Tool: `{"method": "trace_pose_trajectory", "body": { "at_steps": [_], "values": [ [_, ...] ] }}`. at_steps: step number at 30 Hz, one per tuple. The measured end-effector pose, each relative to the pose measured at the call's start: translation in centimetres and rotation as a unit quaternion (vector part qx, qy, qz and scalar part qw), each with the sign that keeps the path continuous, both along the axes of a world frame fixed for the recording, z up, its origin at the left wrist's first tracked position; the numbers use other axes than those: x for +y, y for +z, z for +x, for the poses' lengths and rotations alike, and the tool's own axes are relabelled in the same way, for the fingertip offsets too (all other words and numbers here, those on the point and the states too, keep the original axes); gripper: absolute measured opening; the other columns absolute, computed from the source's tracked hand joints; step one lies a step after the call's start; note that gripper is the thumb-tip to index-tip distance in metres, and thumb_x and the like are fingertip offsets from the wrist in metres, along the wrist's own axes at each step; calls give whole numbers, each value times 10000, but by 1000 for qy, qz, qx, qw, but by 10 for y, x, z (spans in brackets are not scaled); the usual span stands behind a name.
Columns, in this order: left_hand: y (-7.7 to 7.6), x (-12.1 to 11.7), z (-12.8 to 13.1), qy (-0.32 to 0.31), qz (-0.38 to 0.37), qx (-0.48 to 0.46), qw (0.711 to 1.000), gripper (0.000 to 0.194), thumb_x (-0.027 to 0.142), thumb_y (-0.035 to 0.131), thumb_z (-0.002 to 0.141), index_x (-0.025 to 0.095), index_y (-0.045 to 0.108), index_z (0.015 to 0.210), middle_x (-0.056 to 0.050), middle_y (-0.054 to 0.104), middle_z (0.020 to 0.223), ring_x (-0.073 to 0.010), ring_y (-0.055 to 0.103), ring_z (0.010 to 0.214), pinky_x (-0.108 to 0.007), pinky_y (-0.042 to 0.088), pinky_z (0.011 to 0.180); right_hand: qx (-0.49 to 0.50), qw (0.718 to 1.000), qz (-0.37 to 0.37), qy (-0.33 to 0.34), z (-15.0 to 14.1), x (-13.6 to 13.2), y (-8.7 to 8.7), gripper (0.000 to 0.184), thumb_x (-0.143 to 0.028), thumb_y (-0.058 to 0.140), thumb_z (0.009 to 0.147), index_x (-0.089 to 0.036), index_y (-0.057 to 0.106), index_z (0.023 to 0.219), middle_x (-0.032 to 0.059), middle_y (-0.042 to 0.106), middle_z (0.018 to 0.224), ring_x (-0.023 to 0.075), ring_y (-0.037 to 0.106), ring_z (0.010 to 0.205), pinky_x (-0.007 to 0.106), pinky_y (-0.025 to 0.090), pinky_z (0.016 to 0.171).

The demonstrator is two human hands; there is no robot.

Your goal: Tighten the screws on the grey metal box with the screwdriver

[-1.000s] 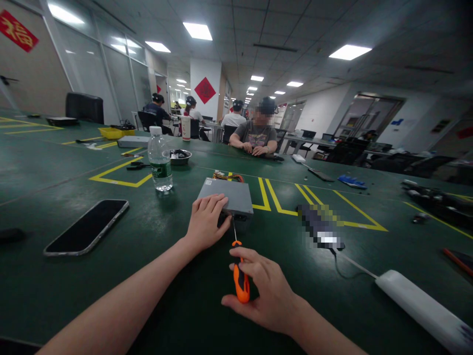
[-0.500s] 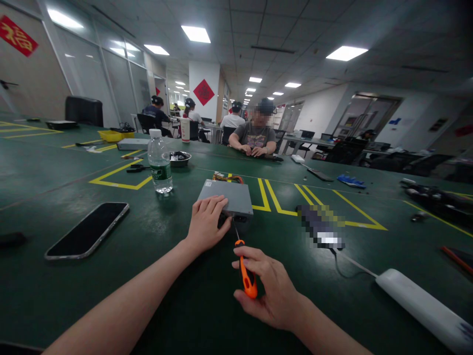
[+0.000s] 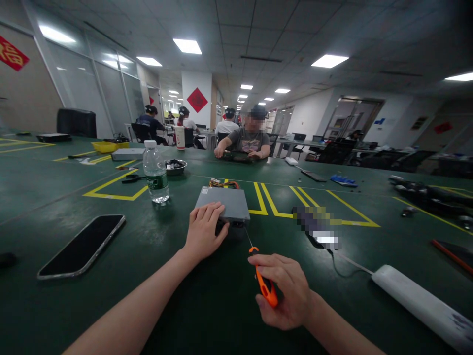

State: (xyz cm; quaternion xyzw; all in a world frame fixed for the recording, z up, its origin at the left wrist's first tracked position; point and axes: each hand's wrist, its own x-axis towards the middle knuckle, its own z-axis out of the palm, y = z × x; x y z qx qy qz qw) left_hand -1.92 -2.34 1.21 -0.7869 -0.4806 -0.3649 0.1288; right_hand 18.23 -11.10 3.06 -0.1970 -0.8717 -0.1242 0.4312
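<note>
A grey metal computer power supply unit (image 3: 226, 201) lies on the green table in front of me, with a bundle of coloured wires (image 3: 224, 184) at its far side. My left hand (image 3: 205, 229) grips its near left part, fingers flat on the top and thumb against the near face. An orange and black screwdriver (image 3: 266, 286) is held in the fingers of my right hand (image 3: 288, 288). Its thin shaft points up and away, the tip close to the unit's near right corner; whether it touches, I cannot tell.
A water bottle (image 3: 155, 172) and a phone (image 3: 83, 245) are at left, a metal bowl (image 3: 176, 168) behind the bottle. To the right are a blurred-out device (image 3: 318, 228) and a white power strip (image 3: 417, 301) with a cable. Across the table sits a person (image 3: 246, 138).
My right hand has drawn the screwdriver right and back, its tip leaving the unit's near face for its right corner. My left hand stays on the unit. The person opposite has spread their hands.
</note>
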Motion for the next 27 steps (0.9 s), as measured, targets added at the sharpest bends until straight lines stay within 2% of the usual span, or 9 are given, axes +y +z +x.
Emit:
{"method": "trace_pose_trajectory", "body": {
  "at_steps": [15, 19, 23, 25, 27],
  "values": [
    [0, 0, 0, 2, 4, 2, 1000, 353, 338, 466, 820, 224, 487, 1153, -55, 545, 1223, -239, 443, 1139, -415, 292, 932, 26, 999, 26, -14, 5, 2, 8, 233, -115, 423, 722, -132, 474, 950, 139, 619, 860, 176, 615, 691, 287, 495, 533],
    [0, 0, 0, 6, 3, 5, 1000, 359, 349, 470, 817, 223, 487, 1153, -52, 542, 1227, -238, 442, 1140, -413, 292, 933, -1, 999, 36, -26, 2, 0, 10, 214, -123, 414, 736, -124, 486, 938, 141, 611, 852, 185, 605, 713, 297, 488, 554],
    [1, 0, 0, 6, 4, 5, 1000, 362, 344, 478, 811, 231, 492, 1155, -49, 543, 1228, -238, 446, 1137, -413, 300, 930, -60, 997, 15, -51, -8, -10, 10, 196, -190, 399, 823, -144, 522, 968, 132, 598, 871, 183, 591, 697, 290, 467, 537],
    [2, -1, -1, 3, 6, 4, 1000, 361, 339, 479, 811, 231, 495, 1155, -48, 544, 1227, -235, 448, 1137, -409, 305, 930, -75, 993, -35, -79, -11, -15, 8, 201, -290, 383, 879, -173, 543, 910, 128, 588, 930, 188, 591, 732, 302, 480, 576],
    [2, -1, -1, 3, 12, -4, 1000, 356, 324, 480, 810, 232, 500, 1153, -50, 551, 1216, -233, 452, 1134, -404, 308, 932, -78, 992, -59, -73, -11, -17, 6, 287, -408, 371, 893, -182, 545, 858, 124, 581, 952, 191, 594, 754, 301, 492, 604]
  ]
}}
